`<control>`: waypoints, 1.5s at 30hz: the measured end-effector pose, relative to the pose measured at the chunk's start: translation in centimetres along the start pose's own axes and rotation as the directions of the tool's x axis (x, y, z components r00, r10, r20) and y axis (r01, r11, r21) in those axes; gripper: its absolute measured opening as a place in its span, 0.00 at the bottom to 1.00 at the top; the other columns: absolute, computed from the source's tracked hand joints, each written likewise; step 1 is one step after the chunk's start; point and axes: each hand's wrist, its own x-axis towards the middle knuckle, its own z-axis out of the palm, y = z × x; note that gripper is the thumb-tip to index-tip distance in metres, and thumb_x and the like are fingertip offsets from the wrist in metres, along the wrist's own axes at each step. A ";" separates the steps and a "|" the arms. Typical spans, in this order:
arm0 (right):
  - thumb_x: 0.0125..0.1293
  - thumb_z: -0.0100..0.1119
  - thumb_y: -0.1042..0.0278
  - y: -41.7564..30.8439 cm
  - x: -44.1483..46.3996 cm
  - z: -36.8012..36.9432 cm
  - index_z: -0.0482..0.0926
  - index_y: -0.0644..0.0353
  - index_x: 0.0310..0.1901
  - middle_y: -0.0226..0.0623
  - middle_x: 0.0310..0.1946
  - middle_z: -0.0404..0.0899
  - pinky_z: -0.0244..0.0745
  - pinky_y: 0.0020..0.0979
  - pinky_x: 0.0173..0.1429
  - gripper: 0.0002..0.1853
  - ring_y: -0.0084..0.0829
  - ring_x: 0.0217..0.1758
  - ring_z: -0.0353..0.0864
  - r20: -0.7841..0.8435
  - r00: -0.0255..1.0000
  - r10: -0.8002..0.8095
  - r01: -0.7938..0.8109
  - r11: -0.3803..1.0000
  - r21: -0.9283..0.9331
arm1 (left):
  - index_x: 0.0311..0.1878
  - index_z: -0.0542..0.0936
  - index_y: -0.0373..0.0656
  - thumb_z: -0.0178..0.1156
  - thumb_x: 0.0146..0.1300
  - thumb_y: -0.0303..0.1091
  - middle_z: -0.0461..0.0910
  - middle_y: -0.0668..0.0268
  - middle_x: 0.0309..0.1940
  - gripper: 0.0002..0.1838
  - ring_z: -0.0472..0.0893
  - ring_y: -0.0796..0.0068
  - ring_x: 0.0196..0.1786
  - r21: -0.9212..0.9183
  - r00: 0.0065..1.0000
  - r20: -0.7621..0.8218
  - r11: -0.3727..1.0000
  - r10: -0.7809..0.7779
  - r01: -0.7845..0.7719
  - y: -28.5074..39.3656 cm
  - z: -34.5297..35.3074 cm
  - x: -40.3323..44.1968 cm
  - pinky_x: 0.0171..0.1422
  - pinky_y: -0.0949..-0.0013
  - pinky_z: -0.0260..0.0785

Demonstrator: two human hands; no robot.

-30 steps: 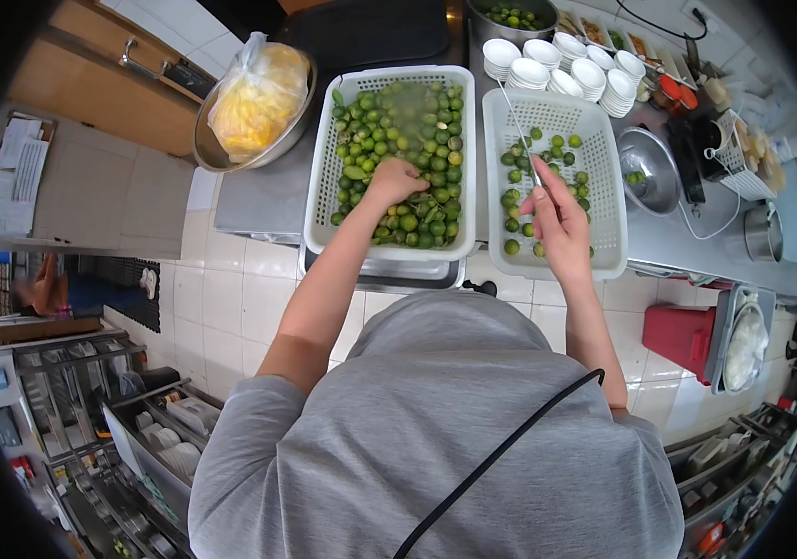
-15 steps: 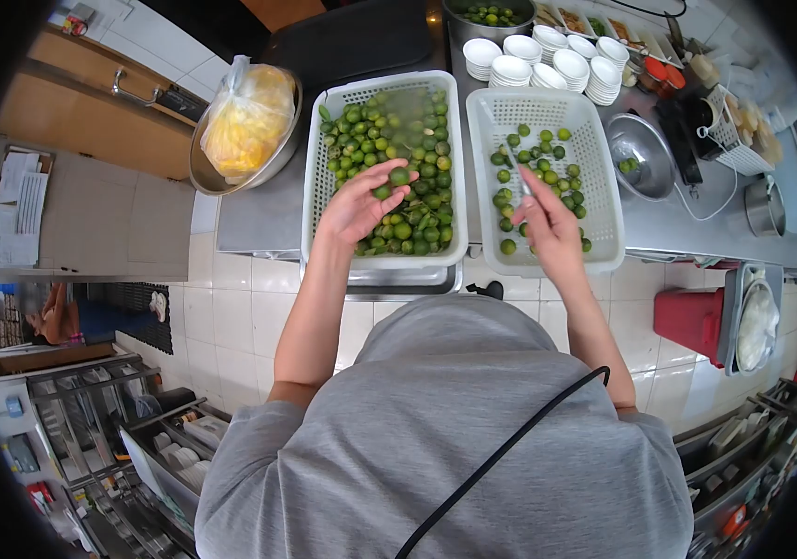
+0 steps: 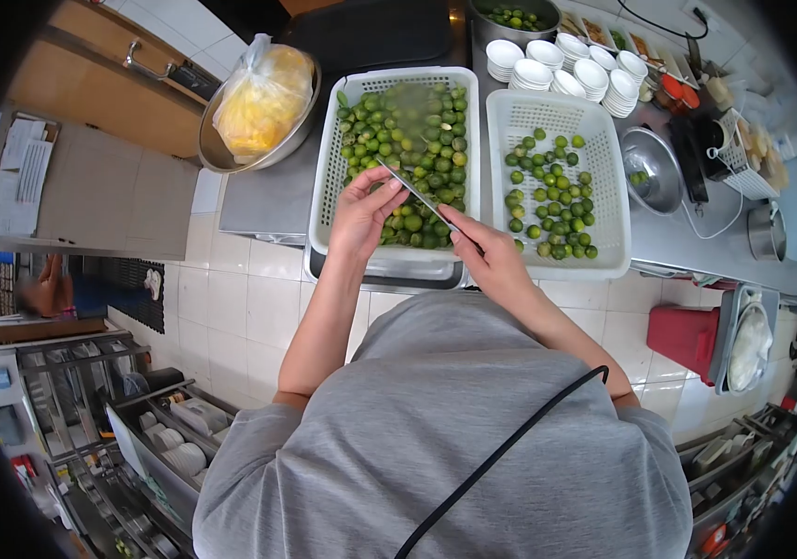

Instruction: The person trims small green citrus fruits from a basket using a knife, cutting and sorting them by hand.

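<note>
My right hand [image 3: 492, 256] grips a knife [image 3: 422, 197] by its handle, the blade slanting up and left to my other hand. Closed in a pinch by the blade is my left hand [image 3: 366, 210], around a small green lime mostly hidden by the fingers and blade. Both hands are over the front of a white perforated basket [image 3: 320, 200] heaped with limes [image 3: 371, 130]. To its right, a second white basket [image 3: 615, 224] holds fewer limes [image 3: 557, 194], spread over its bottom.
A metal bowl [image 3: 217, 154] with a bag of yellow pieces [image 3: 263, 102] stands left. Stacked white cups [image 3: 590, 79] and a pot of limes [image 3: 515, 33] are behind. A steel bowl [image 3: 655, 177] sits right; a red bin [image 3: 683, 340] stands below the counter.
My right hand has moved left with the knife, from over the right basket to my left hand. My left fingers have closed in, and the view has shifted slightly.
</note>
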 end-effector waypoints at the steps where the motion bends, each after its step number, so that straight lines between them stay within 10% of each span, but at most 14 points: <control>1: 0.59 0.49 0.71 0.0 0.1 0.1 0.72 0.55 0.52 0.50 0.29 0.76 0.70 0.32 0.32 0.18 0.40 0.28 0.77 0.007 1.000 -0.002 0.002 1.000 -0.002 | 0.39 0.74 0.38 0.57 0.54 0.21 0.75 0.64 0.37 0.09 0.77 0.72 0.41 -0.004 1.000 -0.006 1.000 0.003 -0.003 0.1 0.1 -0.2 0.50 0.70 0.73; 3: 0.62 0.49 0.72 0.3 0.3 0.5 0.70 0.54 0.55 0.37 0.24 0.74 0.66 0.23 0.31 0.18 0.21 0.23 0.68 -0.052 0.993 -0.102 0.100 0.994 -0.041 | 0.40 0.74 0.37 0.58 0.53 0.20 0.75 0.65 0.36 0.09 0.77 0.73 0.39 0.013 0.999 -0.017 1.000 0.027 -0.027 0.2 0.4 -0.5 0.48 0.71 0.73; 7: 0.59 0.49 0.72 1.4 1.5 0.5 0.71 0.56 0.53 0.48 0.25 0.75 0.69 0.31 0.29 0.18 0.38 0.24 0.75 -0.097 0.990 -0.100 0.091 0.992 -0.092 | 0.41 0.75 0.37 0.61 0.51 0.21 0.74 0.67 0.35 0.12 0.78 0.75 0.36 0.118 0.994 0.076 0.991 -0.076 0.067 -1.0 1.2 -1.6 0.45 0.74 0.73; 18: 0.63 0.47 0.70 0.1 -0.1 -6.7 0.69 0.58 0.55 0.39 0.30 0.76 0.68 0.21 0.37 0.18 0.18 0.28 0.72 -0.364 0.929 0.060 -0.040 0.997 0.064 | 0.43 0.77 0.36 0.58 0.53 0.26 0.78 0.66 0.36 0.12 0.77 0.78 0.36 0.411 0.926 0.306 0.908 -0.221 0.081 -4.2 9.7 1.8 0.44 0.74 0.69; 20: 0.65 0.45 0.68 0.9 -0.9 -8.2 0.66 0.54 0.59 0.24 0.22 0.71 0.59 0.15 0.27 0.20 0.12 0.21 0.62 -0.455 0.884 0.110 -0.054 0.990 0.134 | 0.43 0.76 0.35 0.56 0.58 0.29 0.77 0.64 0.37 0.11 0.77 0.77 0.35 0.408 0.925 0.323 0.911 -0.203 0.058 -4.1 10.5 3.4 0.44 0.75 0.71; 25: 0.64 0.44 0.69 6.0 -4.2 -12.1 0.68 0.57 0.56 0.34 0.20 0.72 0.68 0.25 0.31 0.18 0.22 0.22 0.71 -0.526 0.808 0.264 -0.372 0.922 -0.110 | 0.39 0.76 0.34 0.54 0.57 0.28 0.78 0.63 0.33 0.09 0.79 0.76 0.33 0.620 0.771 0.535 0.780 -0.344 -0.083 -2.1 17.2 5.6 0.39 0.76 0.72; 30: 0.63 0.44 0.65 7.7 -5.4 -11.2 0.69 0.57 0.54 0.52 0.25 0.75 0.70 0.35 0.38 0.18 0.42 0.31 0.78 -0.445 0.849 0.283 -0.366 0.924 -0.110 | 0.41 0.75 0.33 0.57 0.53 0.28 0.77 0.63 0.32 0.12 0.77 0.78 0.29 0.731 0.617 0.664 0.543 -0.422 -0.414 -6.6 27.3 7.6 0.36 0.76 0.72; 35: 0.64 0.43 0.65 7.2 -4.5 -10.5 0.69 0.56 0.54 0.51 0.24 0.76 0.70 0.35 0.38 0.17 0.42 0.31 0.79 -0.417 0.871 0.261 -0.340 0.932 -0.127 | 0.42 0.77 0.35 0.59 0.52 0.29 0.77 0.63 0.33 0.14 0.77 0.77 0.30 0.664 0.664 0.721 0.472 -0.198 -0.580 -7.4 30.3 10.3 0.35 0.73 0.72; 37: 0.66 0.42 0.66 6.7 -4.3 -10.4 0.65 0.55 0.59 0.31 0.19 0.71 0.64 0.20 0.24 0.19 0.18 0.18 0.66 -0.404 0.863 0.304 -0.319 0.947 0.032 | 0.38 0.80 0.42 0.62 0.48 0.35 0.80 0.61 0.32 0.13 0.79 0.76 0.34 0.567 0.669 0.743 0.548 -0.019 -0.614 -5.2 28.2 11.6 0.38 0.73 0.71; 39: 0.67 0.42 0.65 5.1 -3.7 -10.5 0.63 0.54 0.60 0.29 0.19 0.70 0.62 0.18 0.22 0.20 0.16 0.17 0.64 -0.379 0.860 0.341 -0.319 0.940 0.122 | 0.43 0.77 0.37 0.57 0.56 0.32 0.78 0.65 0.36 0.13 0.78 0.77 0.38 0.473 0.692 0.719 0.681 0.067 -0.558 0.6 25.1 10.3 0.41 0.74 0.71; 45: 0.67 0.40 0.67 -2.5 -1.3 -8.9 0.61 0.57 0.61 0.27 0.23 0.71 0.59 0.16 0.22 0.21 0.13 0.18 0.60 -0.326 0.941 0.086 0.010 0.959 0.282 | 0.42 0.77 0.39 0.55 0.58 0.33 0.78 0.66 0.41 0.11 0.76 0.79 0.40 0.579 0.879 0.368 0.665 0.304 -0.473 11.7 10.4 8.1 0.41 0.78 0.67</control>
